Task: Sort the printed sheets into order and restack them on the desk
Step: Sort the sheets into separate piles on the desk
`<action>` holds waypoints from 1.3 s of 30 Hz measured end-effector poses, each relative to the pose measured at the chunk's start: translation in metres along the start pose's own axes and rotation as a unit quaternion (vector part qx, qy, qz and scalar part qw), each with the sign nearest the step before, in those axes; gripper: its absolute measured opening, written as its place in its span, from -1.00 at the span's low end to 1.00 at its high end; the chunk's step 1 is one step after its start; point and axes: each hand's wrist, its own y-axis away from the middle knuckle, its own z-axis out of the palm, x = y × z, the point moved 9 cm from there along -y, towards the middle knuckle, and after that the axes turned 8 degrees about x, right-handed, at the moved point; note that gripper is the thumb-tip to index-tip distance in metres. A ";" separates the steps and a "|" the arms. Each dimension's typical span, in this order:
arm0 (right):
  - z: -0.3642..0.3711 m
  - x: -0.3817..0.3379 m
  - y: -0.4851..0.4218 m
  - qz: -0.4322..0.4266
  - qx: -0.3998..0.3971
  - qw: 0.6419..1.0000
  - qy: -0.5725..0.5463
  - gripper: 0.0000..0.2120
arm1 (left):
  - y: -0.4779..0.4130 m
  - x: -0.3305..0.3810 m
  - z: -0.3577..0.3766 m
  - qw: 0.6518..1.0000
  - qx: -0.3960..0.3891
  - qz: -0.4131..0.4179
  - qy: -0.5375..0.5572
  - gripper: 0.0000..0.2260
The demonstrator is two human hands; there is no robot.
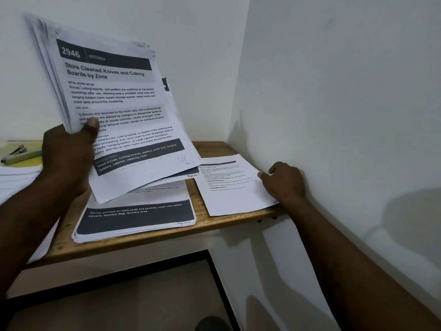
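Observation:
My left hand [69, 151] grips a thick sheaf of printed sheets [119, 99] lifted above the desk, thumb pressed on the top page headed "2946 Kitchen". Beneath it a stack of sheets [136, 216] lies flat on the wooden desk [133, 242], its top page ending in a dark band. A single printed sheet [231, 185] lies at the desk's right end by the wall. My right hand [284, 180] rests on that sheet's right edge, fingers curled and pinching it against the desk.
A stapler [16, 155] lies on a yellow pad [14, 149] at the far left, above more white paper [16, 180]. White walls close in behind and on the right [334, 91]. A black frame [143, 266] runs under the desk.

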 end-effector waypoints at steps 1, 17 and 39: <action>-0.006 -0.003 0.001 -0.016 0.015 1.000 0.002 -0.64 | 0.002 0.000 0.002 1.000 -0.004 -0.004 -0.001 -0.59; -0.008 -0.018 0.044 -0.285 -0.128 0.950 -0.004 -0.80 | 0.018 -0.004 0.040 0.996 -0.076 -0.020 0.040 -0.81; -0.017 -0.080 0.061 -0.073 -0.167 0.889 -0.420 -0.76 | 0.036 0.007 0.039 0.989 -0.126 -0.035 0.075 -0.94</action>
